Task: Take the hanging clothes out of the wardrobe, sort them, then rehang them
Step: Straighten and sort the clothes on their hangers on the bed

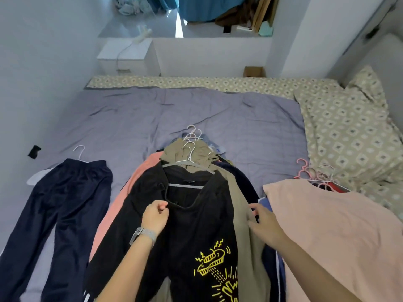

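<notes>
Clothes on hangers are heaped in a middle pile [192, 171] on the grey-violet quilt [152, 118] of the bed, with navy track trousers [63, 203] laid apart to the left and a pale pink garment [327, 225] over further hangers to the right. The topmost black T-shirt [196, 232], soft and limp with a yellow line-drawn print, is pinched at its neckline by the left hand [155, 216], fingers curled tight; the right hand [265, 225] is laid with near-straight fingers against the olive garment [244, 236] beside it, apparently gripping nothing. Trouble is likely to come from the thin white wire hooks [192, 136], which are bunched and crossed at the head of the pile: if the shirt is lifted, neighbouring hangers could be snagged and dragged along, and the sorted groups disturbed. The slack knit could also slip off its slim grey hanger [185, 185] if pulled by the collar alone. The salmon cloth [139, 177] beneath looks thicker and fleecier.
</notes>
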`<action>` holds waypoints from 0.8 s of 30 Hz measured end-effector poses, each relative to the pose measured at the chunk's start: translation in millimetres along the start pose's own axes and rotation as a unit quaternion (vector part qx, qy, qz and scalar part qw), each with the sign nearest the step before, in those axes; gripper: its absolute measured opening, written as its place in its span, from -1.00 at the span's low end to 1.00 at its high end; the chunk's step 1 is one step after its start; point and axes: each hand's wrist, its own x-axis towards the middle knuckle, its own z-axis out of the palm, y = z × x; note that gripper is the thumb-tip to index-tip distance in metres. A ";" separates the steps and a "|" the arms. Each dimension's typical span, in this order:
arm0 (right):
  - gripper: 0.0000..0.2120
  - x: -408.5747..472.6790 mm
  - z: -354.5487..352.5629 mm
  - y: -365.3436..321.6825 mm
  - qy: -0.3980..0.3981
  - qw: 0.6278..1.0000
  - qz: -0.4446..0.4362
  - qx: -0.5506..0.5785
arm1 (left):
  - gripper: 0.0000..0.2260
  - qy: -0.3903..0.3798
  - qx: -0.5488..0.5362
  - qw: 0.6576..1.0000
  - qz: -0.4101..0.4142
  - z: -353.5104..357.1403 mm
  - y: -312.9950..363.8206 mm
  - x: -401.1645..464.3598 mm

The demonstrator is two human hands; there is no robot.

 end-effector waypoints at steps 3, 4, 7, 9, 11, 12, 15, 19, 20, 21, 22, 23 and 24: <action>-0.60 15.8 16.8 -23.2 -0.020 0.999 0.002 -0.042 | -0.84 -0.014 0.056 0.998 0.011 -7.2 -16.6 48.0; -0.61 21.0 20.9 -28.1 -0.023 0.998 -0.001 -0.053 | -0.84 -0.023 0.073 0.997 0.015 -5.5 -22.3 61.4; -0.62 31.2 31.3 -32.4 -0.011 0.999 0.010 -0.035 | -0.77 -0.063 0.123 0.989 0.044 5.9 -39.7 94.6; -0.59 34.7 37.7 -26.9 -0.007 0.999 0.031 -0.013 | -0.73 -0.091 0.165 0.979 0.081 16.9 -50.3 115.3; -0.55 36.1 41.7 -18.4 -0.022 0.998 0.055 -0.003 | -0.71 -0.109 0.194 0.970 0.097 27.9 -55.3 136.9; -0.54 36.5 42.5 -13.9 -0.029 0.998 0.064 0.001 | -0.70 -0.115 0.196 0.970 0.090 32.3 -54.6 148.0; -0.58 38.9 42.4 1.6 -0.036 0.996 0.084 0.017 | -0.63 -0.088 0.192 0.975 0.063 40.6 -45.2 183.7; -0.63 42.5 38.1 18.6 -0.005 0.992 0.111 0.056 | -0.41 -0.024 0.224 0.973 0.042 44.2 -31.2 237.6; -0.61 43.5 38.3 23.0 -0.002 0.991 0.117 0.064 | -0.37 -0.022 0.234 0.971 0.046 45.7 -30.5 252.2; -0.60 44.4 39.4 27.5 -0.001 0.990 0.123 0.071 | -0.33 -0.030 0.245 0.968 0.052 48.3 -31.3 266.1; -0.60 45.4 41.0 30.7 0.002 0.989 0.126 0.079 | -0.31 -0.043 0.248 0.966 0.054 51.3 -31.8 277.5; -0.60 47.2 44.0 33.9 0.004 0.987 0.134 0.087 | -0.29 -0.057 0.243 0.967 0.048 54.0 -30.6 284.4; -0.60 49.0 46.9 35.1 0.006 0.985 0.140 0.097 | -0.30 -0.067 0.233 0.970 0.030 54.9 -27.3 286.8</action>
